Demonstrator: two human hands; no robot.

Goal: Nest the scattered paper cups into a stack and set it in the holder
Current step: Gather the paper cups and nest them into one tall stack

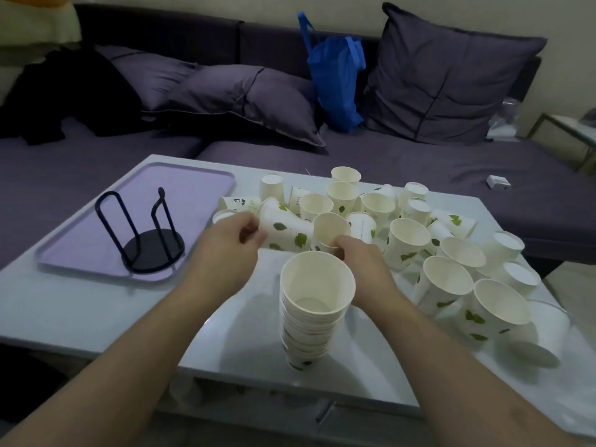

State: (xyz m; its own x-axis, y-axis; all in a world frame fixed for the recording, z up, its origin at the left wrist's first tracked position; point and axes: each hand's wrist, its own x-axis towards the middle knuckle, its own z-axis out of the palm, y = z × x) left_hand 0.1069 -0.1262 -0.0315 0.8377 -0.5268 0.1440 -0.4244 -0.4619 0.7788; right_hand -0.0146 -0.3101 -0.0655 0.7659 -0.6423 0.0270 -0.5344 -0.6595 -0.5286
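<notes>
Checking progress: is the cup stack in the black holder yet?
No, the stack stands on the table, while the holder sits empty on the purple tray.

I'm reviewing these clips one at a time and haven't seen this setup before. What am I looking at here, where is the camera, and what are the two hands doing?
There is no machine here: a person works with bare hands, and the single wide-angle picture comes from a camera worn on the head, looking forward and down. The white table stands before a purple sofa. Near its front edge stands a stack of nested cups. Behind and to the right lie many scattered cups, some upright, some tipped. To the left, a lilac tray carries the black wire holder, which holds nothing yet. The left hand grips a leaf-printed cup lying on its side. The right hand grips another cup, open mouth towards the camera.
</notes>
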